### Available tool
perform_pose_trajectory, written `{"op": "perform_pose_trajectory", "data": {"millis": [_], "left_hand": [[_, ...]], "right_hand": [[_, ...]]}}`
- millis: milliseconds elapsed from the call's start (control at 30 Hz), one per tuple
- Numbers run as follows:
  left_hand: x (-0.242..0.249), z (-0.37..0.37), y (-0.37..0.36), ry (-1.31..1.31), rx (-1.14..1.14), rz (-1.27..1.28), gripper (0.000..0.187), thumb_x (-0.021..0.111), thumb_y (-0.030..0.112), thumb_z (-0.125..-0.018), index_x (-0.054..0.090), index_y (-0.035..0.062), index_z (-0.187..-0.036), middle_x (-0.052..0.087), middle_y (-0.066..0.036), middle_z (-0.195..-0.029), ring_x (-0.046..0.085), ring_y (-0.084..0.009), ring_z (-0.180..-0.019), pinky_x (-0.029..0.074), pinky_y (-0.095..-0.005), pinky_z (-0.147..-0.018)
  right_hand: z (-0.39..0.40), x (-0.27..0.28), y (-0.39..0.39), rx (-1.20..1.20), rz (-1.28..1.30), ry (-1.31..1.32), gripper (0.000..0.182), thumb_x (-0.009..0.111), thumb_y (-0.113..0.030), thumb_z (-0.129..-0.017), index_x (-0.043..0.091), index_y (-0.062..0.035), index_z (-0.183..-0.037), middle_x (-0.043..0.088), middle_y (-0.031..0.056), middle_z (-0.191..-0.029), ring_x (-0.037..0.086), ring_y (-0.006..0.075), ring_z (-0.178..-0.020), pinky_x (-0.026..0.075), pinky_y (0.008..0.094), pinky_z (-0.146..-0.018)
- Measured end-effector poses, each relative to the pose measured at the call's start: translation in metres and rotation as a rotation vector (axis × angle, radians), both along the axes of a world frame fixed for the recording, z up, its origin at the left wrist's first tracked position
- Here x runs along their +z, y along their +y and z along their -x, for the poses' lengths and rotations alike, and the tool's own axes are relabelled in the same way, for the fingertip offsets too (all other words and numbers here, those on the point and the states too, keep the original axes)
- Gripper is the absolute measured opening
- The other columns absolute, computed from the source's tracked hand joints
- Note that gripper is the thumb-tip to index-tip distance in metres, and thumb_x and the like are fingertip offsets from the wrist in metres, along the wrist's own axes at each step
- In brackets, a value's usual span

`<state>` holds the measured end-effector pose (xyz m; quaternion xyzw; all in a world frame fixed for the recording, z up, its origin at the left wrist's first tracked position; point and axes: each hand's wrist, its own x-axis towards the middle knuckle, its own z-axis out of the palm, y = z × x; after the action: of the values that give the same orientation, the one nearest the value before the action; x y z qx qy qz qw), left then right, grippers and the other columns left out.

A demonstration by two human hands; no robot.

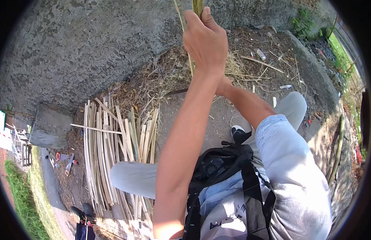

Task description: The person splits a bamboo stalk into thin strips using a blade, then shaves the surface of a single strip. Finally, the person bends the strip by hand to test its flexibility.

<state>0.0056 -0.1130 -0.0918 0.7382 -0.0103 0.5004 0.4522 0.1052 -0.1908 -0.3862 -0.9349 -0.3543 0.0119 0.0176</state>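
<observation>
My left hand (pixel 205 36) is raised at the top middle, its fingers closed around a bamboo piece (pixel 198 5) that runs out of the top of the view. A thin pale strip (pixel 179 13) passes along the left side of that hand and shows again below it. Behind my left forearm is my right hand (pixel 224 85), mostly hidden, fingers out of sight. From the other side of the forearm a dark, narrow knife blade (pixel 177 92) sticks out to the left, in line with the right hand; its handle is hidden.
Many split bamboo strips (pixel 103 148) lie in a pile on the ground, left of my knee. A rough grey wall (pixel 93 44) rises ahead, with dry shavings (pixel 173 66) at its foot. A stone block (pixel 52 126) and tools (pixel 69 164) lie left. A clear bottle (pixel 261 54) lies right.
</observation>
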Motion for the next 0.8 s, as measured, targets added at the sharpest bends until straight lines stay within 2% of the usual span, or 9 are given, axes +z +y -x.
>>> {"op": "perform_pose_trajectory", "data": {"millis": [100, 133, 200, 267, 367, 467, 567, 667, 800], "left_hand": [[0.004, -0.017, 0.01, 0.036, 0.008, 0.015, 0.034, 0.048, 0.028, -0.103, 0.045, 0.0004, -0.084, 0.053, -0.012, -0.056, 0.053, -0.0268, -0.047, 0.039, -0.0448, -0.05], [0.007, -0.021, 0.029, 0.099, 0.002, 0.051, 0.035, 0.048, 0.029, -0.103, 0.046, 0.0008, -0.084, 0.053, -0.01, -0.058, 0.051, -0.0225, -0.047, 0.039, -0.044, -0.05], [0.01, -0.028, 0.064, 0.049, 0.009, 0.04, 0.035, 0.05, 0.031, -0.103, 0.043, 0.003, -0.084, 0.052, -0.006, -0.063, 0.044, -0.0153, -0.045, 0.038, -0.0384, -0.046], [0.01, -0.029, 0.101, 0.073, -0.097, 0.166, 0.034, 0.05, 0.031, -0.103, 0.044, 0.0025, -0.086, 0.05, -0.005, -0.063, 0.044, -0.014, -0.046, 0.038, -0.0354, -0.046], [0.008, -0.015, 0.115, 0.063, -0.214, 0.321, 0.035, 0.05, 0.033, -0.103, 0.043, 0.0034, -0.087, 0.048, -0.004, -0.065, 0.042, -0.0106, -0.047, 0.036, -0.0301, -0.043], [0.01, -0.003, 0.118, 0.054, -0.307, 0.364, 0.036, 0.048, 0.035, -0.104, 0.042, 0.0045, -0.087, 0.047, -0.004, -0.065, 0.041, -0.0084, -0.046, 0.034, -0.0258, -0.041], [0.008, -0.006, 0.127, 0.054, -0.399, 0.344, 0.038, 0.048, 0.037, -0.104, 0.038, 0.0047, -0.087, 0.047, -0.006, -0.066, 0.041, -0.0097, -0.045, 0.036, -0.0264, -0.041], [0.005, -0.006, 0.121, 0.052, -0.43, 0.327, 0.04, 0.048, 0.039, -0.103, 0.036, 0.0047, -0.086, 0.048, -0.008, -0.066, 0.04, -0.0105, -0.044, 0.037, -0.0269, -0.043], [0.006, -0.011, 0.102, 0.054, -0.444, 0.296, 0.041, 0.048, 0.04, -0.103, 0.036, 0.0048, -0.086, 0.048, -0.007, -0.066, 0.039, -0.0097, -0.045, 0.037, -0.0269, -0.042]], "right_hand": [[0.039, 0.086, 0.001, -0.005, 0.202, 0.065, 0.024, 0.059, -0.013, -0.084, 0.072, -0.0001, -0.099, 0.07, 0.02, -0.104, 0.071, 0.0323, -0.095, 0.058, 0.04, -0.079], [0.033, 0.049, 0.003, -0.024, 0.043, 0.102, 0.022, 0.061, -0.013, -0.083, 0.071, 0.0029, -0.096, 0.071, 0.017, -0.085, 0.072, 0.0304, -0.078, 0.057, 0.0413, -0.067], [0.047, 0.047, 0.026, -0.173, -0.072, 0.741, 0.024, 0.066, -0.017, -0.082, 0.067, 0.0075, -0.085, 0.062, 0.0133, -0.064, 0.064, 0.0244, -0.056, 0.049, 0.0409, -0.049], [0.08, 0.051, 0.03, -0.336, -0.433, 1.168, 0.031, 0.068, -0.021, -0.081, 0.061, 0.0077, -0.074, 0.053, 0.0099, -0.056, 0.053, 0.02, -0.047, 0.038, 0.0388, -0.04], [0.097, 0.043, 0.038, -0.406, -0.644, 1.336, 0.034, 0.07, -0.024, -0.08, 0.059, 0.0051, -0.068, 0.052, 0.0094, -0.055, 0.052, 0.0174, -0.047, 0.036, 0.0353, -0.039], [0.096, 0.048, 0.04, -0.354, -0.558, 1.105, 0.035, 0.068, -0.024, -0.078, 0.061, 0.0087, -0.069, 0.058, 0.0152, -0.058, 0.061, 0.0222, -0.052, 0.044, 0.0389, -0.044], [0.093, 0.037, 0.043, -0.241, -0.58, 0.533, 0.035, 0.07, -0.024, -0.073, 0.063, 0.0095, -0.067, 0.063, 0.0203, -0.062, 0.064, 0.0246, -0.052, 0.049, 0.0405, -0.047], [0.095, 0.023, 0.043, -0.23, -0.607, 0.464, 0.04, 0.068, -0.027, -0.072, 0.063, 0.0127, -0.066, 0.066, 0.0247, -0.066, 0.067, 0.0273, -0.054, 0.052, 0.0406, -0.05], [0.105, -0.007, 0.036, -0.352, -0.358, 0.904, 0.034, 0.06, -0.022, -0.075, 0.064, 0.0115, -0.068, 0.063, 0.0214, -0.061, 0.064, 0.0288, -0.048, 0.051, 0.0418, -0.048]]}}
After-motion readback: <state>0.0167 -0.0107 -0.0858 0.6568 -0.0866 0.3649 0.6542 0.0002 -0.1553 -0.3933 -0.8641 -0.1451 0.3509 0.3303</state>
